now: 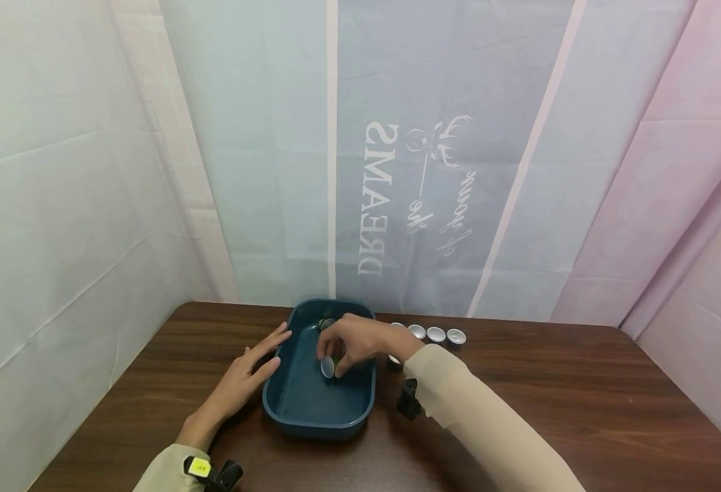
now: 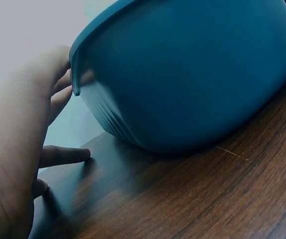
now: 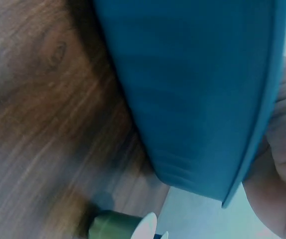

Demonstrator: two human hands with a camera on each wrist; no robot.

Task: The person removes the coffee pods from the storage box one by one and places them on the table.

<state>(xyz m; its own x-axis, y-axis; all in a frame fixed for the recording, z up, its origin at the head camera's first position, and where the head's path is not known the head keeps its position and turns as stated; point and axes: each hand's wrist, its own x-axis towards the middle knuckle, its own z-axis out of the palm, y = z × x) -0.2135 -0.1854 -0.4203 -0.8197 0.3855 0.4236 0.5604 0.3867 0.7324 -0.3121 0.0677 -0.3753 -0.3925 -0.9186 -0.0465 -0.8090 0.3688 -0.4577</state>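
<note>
A deep blue plastic basin (image 1: 318, 404) stands on the table. Inside it, the thumb and fingers of my right hand (image 1: 357, 338) pinch a small coffee capsule (image 1: 327, 367) with a silver lid, tilted on its side. Another capsule (image 1: 327, 323) lies at the basin's far end, partly covered by that hand. My left hand (image 1: 243, 376) touches the basin's left rim with its fingers spread and mostly straight. In the left wrist view, two fingers (image 2: 66, 155) reach down beside the basin's wall. The right wrist view hides the held capsule behind the basin's side.
Several silver-lidded capsules (image 1: 436, 335) stand on the wooden table (image 1: 557, 383) right of the basin, some partly hidden by my right wrist. One green capsule (image 3: 113, 226) shows low in the right wrist view. A printed cloth backdrop (image 1: 274, 171) hangs behind the table.
</note>
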